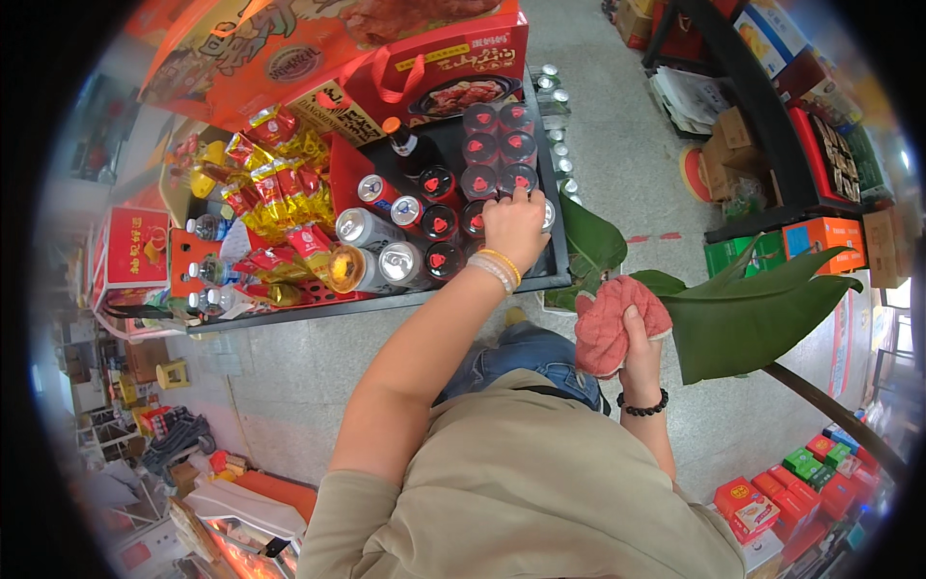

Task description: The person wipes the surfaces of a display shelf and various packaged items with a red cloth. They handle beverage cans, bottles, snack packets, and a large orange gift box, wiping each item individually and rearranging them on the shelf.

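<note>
My left hand (515,226) reaches over the front right corner of a black tray (555,266), its fingers curled down among lidded containers. A silver can top (548,216) shows beside the fingers. What lies under the palm is hidden, so I cannot tell whether the hand grips anything. Dark-lidded containers with red emblems (480,148) stand in rows just beyond it. Nearer to the left are silver cans (402,263), blue-and-red cans (406,211) and a dark bottle with an orange cap (414,148). My right hand (640,358) holds a bunched pink cloth (615,326) in front of my body.
A broad-leaved plant (759,311) spreads to the right. Red gift boxes (463,79) stand behind the tray. Gold-and-red packets (278,192) and water bottles (210,271) fill its left side. A black shelf (778,130) holds boxes. Small cartons (749,506) stand at lower right.
</note>
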Motion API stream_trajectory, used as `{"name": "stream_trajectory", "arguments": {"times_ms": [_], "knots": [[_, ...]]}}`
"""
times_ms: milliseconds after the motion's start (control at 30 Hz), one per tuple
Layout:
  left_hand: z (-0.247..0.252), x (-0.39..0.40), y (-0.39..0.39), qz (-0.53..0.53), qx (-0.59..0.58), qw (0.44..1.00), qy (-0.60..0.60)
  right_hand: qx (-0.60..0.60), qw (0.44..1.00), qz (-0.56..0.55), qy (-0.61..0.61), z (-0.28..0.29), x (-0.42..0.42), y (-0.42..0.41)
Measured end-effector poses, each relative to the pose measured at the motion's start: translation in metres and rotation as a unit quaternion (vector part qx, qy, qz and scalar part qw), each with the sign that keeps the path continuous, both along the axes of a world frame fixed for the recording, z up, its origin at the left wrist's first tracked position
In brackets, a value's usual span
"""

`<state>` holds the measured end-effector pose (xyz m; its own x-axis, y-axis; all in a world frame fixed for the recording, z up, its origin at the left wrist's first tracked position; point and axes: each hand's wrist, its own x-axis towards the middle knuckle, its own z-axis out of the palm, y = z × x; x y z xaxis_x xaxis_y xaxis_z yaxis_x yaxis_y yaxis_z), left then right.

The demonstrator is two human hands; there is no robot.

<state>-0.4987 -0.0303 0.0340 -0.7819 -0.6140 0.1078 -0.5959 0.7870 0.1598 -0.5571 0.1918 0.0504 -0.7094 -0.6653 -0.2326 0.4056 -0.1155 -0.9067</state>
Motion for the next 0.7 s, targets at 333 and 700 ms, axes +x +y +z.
{"name": "stream_trajectory", "arguments": {"times_ms": [333,700], "knots": [[0.006,-0.011,0.001,-0.017,-0.018,0.994,-0.106,0.014,1.000,-0.002,-0.012,-0.005,0.001,0.001],[0.020,0.004,0.000,-0.003,0.053,0.995,-0.085,-0.019,0.999,-0.013,-0.029,-0.001,0.000,-0.011]]}}
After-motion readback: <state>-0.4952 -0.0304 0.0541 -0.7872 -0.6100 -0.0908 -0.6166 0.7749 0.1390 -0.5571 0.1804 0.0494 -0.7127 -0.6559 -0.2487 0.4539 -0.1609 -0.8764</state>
